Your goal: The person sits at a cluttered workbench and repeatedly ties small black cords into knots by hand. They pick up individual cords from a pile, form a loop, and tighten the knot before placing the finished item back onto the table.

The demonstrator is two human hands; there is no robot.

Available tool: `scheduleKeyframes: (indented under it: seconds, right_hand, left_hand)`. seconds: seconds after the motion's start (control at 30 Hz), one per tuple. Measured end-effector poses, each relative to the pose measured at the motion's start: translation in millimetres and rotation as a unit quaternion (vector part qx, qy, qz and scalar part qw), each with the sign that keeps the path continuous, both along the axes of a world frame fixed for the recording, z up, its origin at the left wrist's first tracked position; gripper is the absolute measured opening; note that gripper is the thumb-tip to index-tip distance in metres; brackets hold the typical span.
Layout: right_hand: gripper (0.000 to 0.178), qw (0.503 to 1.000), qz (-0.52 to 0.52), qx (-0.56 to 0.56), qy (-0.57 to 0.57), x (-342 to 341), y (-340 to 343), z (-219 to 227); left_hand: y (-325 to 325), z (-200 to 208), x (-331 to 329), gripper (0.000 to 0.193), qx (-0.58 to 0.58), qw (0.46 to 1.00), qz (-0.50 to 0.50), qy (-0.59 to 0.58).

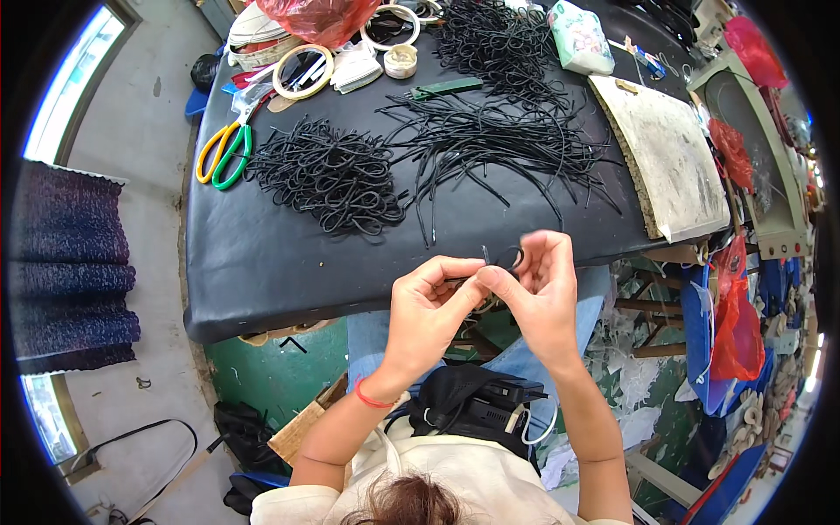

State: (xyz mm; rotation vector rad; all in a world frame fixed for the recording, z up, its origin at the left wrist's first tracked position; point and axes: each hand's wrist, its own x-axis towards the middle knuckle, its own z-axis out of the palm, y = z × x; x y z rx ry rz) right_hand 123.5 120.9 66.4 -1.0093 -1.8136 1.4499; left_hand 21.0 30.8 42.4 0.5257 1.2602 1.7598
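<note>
Close together at the table's near edge, my two hands work on one thin black cord (507, 254). My left hand (426, 302) pinches it between thumb and fingertips. My right hand (544, 293) grips the same cord, which bends into a small loop by its fingers. Part of the cord is hidden behind the fingers. Beyond my hands lies a spread of loose straight black cords (507, 140). To its left is a pile of looped black cords (328, 175), and a larger heap of dark looped cords (494, 39) sits farther back.
Scissors with yellow and green handles (230, 157) lie at the table's left edge. Tape rolls (303, 72), a small round tub (400, 61) and a red plastic bag (324, 17) stand at the back. A worn pale board (669, 153) and a tissue pack (581, 37) are to the right.
</note>
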Motion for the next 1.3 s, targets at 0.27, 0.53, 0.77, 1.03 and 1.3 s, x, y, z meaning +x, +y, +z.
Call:
scheduleKeyframes:
  seconds: [0.27, 0.53, 0.77, 1.03, 1.3]
  right_hand:
    - [0.011, 0.975, 0.094, -0.184, 0.078, 7.6, 6.7, -5.9]
    - [0.018, 0.967, 0.024, -0.234, 0.099, 5.7, 7.4, -6.6]
    - [0.019, 0.974, 0.135, -0.175, 0.042, 12.6, 1.4, -4.5]
    - [0.024, 0.96, 0.134, -0.231, 0.081, 12.2, 3.2, -6.9]
    - [0.03, 0.99, -0.013, -0.123, 0.065, -1.1, 1.6, -21.0]
  left_hand:
    - [-2.9, 25.9, -16.1, 0.017, -0.088, 0.943, -0.126, 0.294]
    - [-4.5, 28.6, -21.3, 0.021, -0.115, 0.937, -0.193, 0.266]
    - [-6.0, 31.0, -29.3, 0.016, -0.151, 0.932, -0.245, 0.223]
    - [-7.0, 16.7, -19.5, 0.019, -0.072, 0.967, -0.244, 0.023]
    - [-13.3, 6.2, 7.8, 0.018, -0.059, 0.974, -0.146, 0.162]
